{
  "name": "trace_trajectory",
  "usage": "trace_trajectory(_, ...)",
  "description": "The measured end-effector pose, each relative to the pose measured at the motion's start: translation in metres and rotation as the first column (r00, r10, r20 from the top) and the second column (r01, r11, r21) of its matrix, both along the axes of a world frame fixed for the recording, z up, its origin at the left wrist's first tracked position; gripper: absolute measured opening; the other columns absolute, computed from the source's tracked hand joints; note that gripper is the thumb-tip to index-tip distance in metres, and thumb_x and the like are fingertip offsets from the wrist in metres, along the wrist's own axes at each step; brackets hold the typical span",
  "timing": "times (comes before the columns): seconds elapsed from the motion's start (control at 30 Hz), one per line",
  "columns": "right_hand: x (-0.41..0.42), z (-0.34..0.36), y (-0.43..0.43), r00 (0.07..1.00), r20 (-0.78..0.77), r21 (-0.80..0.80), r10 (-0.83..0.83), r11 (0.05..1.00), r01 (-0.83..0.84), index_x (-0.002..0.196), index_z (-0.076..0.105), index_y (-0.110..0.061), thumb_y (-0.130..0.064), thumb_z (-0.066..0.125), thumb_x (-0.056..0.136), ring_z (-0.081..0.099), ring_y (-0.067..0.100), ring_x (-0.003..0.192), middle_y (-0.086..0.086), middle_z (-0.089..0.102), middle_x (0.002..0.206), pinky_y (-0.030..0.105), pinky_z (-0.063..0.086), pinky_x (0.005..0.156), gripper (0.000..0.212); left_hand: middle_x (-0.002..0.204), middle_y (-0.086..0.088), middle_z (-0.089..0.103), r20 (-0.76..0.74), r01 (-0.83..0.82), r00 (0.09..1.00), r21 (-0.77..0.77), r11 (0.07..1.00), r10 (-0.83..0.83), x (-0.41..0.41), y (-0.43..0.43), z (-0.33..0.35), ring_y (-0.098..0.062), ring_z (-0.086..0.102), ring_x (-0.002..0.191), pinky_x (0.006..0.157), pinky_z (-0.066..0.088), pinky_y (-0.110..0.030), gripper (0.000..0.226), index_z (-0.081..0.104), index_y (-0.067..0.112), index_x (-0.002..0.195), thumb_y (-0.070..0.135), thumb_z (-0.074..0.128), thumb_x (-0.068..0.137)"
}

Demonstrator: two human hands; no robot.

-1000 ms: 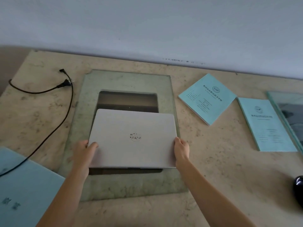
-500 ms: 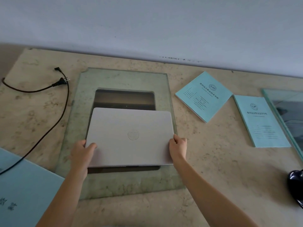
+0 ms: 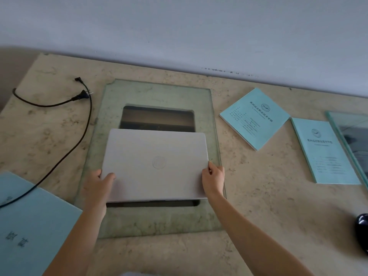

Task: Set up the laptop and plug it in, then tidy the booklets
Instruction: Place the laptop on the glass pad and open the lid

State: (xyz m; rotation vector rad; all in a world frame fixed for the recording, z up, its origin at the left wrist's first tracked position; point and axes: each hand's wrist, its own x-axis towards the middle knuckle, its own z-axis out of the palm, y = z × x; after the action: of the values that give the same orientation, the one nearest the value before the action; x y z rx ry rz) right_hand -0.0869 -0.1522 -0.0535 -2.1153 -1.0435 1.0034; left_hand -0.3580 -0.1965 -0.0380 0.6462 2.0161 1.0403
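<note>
Closed silver laptop (image 3: pixel 156 165) held at its two near corners, lid up, over the dark rectangular opening (image 3: pixel 158 118) in a glass panel (image 3: pixel 159 92) set into the stone worktop (image 3: pixel 268 206). Left hand (image 3: pixel 97 188) closed on the near-left corner: thumb lies on the lid, fingers go under the edge and cannot be seen. Right hand (image 3: pixel 213 180) closed on the near-right edge, thumb and fingertips curled over the rim; underside of grip hidden. Whether the laptop base touches the glass or hangs free cannot be told; a dark strip of the opening shows below its near edge. Lid logo is round, detail not legible. Out beyond the left hand, a black power cord (image 3: pixel 79 134) lies loose on the worktop, plug (image 3: pixel 82 95) and a second small connector (image 3: pixel 78 78) at its far end; the other end runs off the left frame edge. Nearer than the left hand, a large blue booklet (image 3: pixel 29 226) is cut off by the frame. Beyond the right hand, a tilted blue booklet (image 3: pixel 254 118), then a second one (image 3: pixel 326 152), print too small to read. At the far right edge, another glass sheet (image 3: pixel 350 124) and a dark glossy object (image 3: pixel 361 228), both cropped.
</note>
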Motion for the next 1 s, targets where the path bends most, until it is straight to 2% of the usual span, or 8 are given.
trace_trajectory(0.2,-0.002,0.008,-0.003,0.996,0.045,-0.028,0.083,0.996,-0.082,0.084,0.052,0.000,-0.009,0.043,0.086,0.043,0.026,0.105,0.003,0.040,0.102,0.035,0.040,0.092,0.013,0.058,-0.003,0.034,0.027,0.007,1.000,-0.010,1.000,-0.007,-0.009,-0.001,-0.003,-0.020,0.031,0.060,0.055,0.023,-0.030,0.031,0.034,0.016,0.055,0.009,0.053,0.078)
trace_trajectory(0.37,0.000,0.025,-0.005,0.954,0.122,-0.175,0.276,0.952,-0.253,0.100,0.049,-0.009,-0.021,0.051,0.086,0.035,0.030,0.121,0.009,0.038,0.122,0.044,0.037,0.103,0.018,0.071,-0.007,0.042,0.157,0.022,0.987,-0.063,0.998,-0.012,-0.023,0.000,-0.001,-0.018,0.037,0.066,0.061,0.026,-0.031,0.008,0.050,0.017,0.074,0.024,0.055,0.074)
trace_trajectory(0.43,-0.004,0.032,-0.012,0.809,0.302,-0.264,0.504,0.860,-0.437,0.128,0.040,-0.019,-0.038,0.059,0.083,0.025,0.028,0.131,0.007,0.027,0.141,0.045,0.031,0.108,0.053,0.066,-0.003,0.042,0.260,-0.015,0.965,-0.083,0.996,0.036,-0.029,0.002,-0.001,-0.015,0.037,0.060,0.055,0.025,-0.028,0.010,0.052,0.017,0.075,0.017,0.054,0.085)
trace_trajectory(0.5,-0.019,0.038,-0.024,0.579,0.451,-0.244,0.680,0.717,-0.653,0.144,0.022,-0.028,-0.054,0.063,0.076,0.013,0.025,0.139,0.000,0.013,0.152,0.046,0.019,0.114,0.083,0.066,-0.003,0.047,0.347,-0.040,0.933,-0.148,0.988,0.090,-0.035,0.003,0.001,-0.015,0.041,0.058,0.054,0.027,-0.027,0.011,0.056,0.016,0.078,0.020,0.053,0.087)
trace_trajectory(0.57,-0.039,0.036,-0.035,0.346,0.505,-0.245,0.791,0.516,-0.821,0.148,0.013,-0.030,-0.059,0.066,0.072,0.004,0.025,0.144,0.001,0.005,0.157,0.048,0.007,0.119,0.098,0.067,-0.001,0.051,0.420,-0.052,0.898,-0.189,0.981,0.128,-0.041,0.004,0.002,-0.015,0.045,0.059,0.055,0.031,-0.027,0.015,0.056,0.018,0.072,0.025,0.053,0.085)
trace_trajectory(0.63,-0.055,0.028,-0.038,0.195,0.542,-0.270,0.818,0.389,-0.881,0.150,0.011,-0.029,-0.054,0.070,0.072,0.000,0.028,0.146,0.003,0.003,0.159,0.051,0.003,0.119,0.101,0.065,0.000,0.057,0.465,-0.057,0.875,-0.176,0.983,0.134,-0.043,0.003,0.005,-0.014,0.049,0.061,0.056,0.033,-0.026,0.015,0.059,0.018,0.073,0.026,0.053,0.085)
trace_trajectory(0.8,-0.069,0.025,-0.029,0.105,0.556,-0.325,0.825,0.331,-0.886,0.146,0.014,-0.031,-0.041,0.072,0.076,0.000,0.029,0.147,0.003,0.008,0.158,0.055,0.005,0.118,0.092,0.033,0.008,0.053,0.554,-0.052,0.825,-0.127,0.991,0.114,-0.043,0.001,0.015,-0.001,0.047,0.027,0.043,0.035,-0.017,0.026,0.052,0.019,0.063,0.020,0.049,0.089)
trace_trajectory(1.0,-0.071,0.044,-0.029,0.061,0.537,-0.346,0.841,0.286,-0.894,0.143,0.025,-0.034,-0.036,0.069,0.080,0.013,0.026,0.145,0.000,0.019,0.157,0.048,0.021,0.115,0.077,0.033,0.013,0.053,0.581,-0.094,0.799,-0.132,0.987,0.154,-0.051,-0.001,0.011,-0.005,0.048,0.048,0.055,0.032,-0.021,0.025,0.050,0.021,0.065,0.015,0.050,0.089)
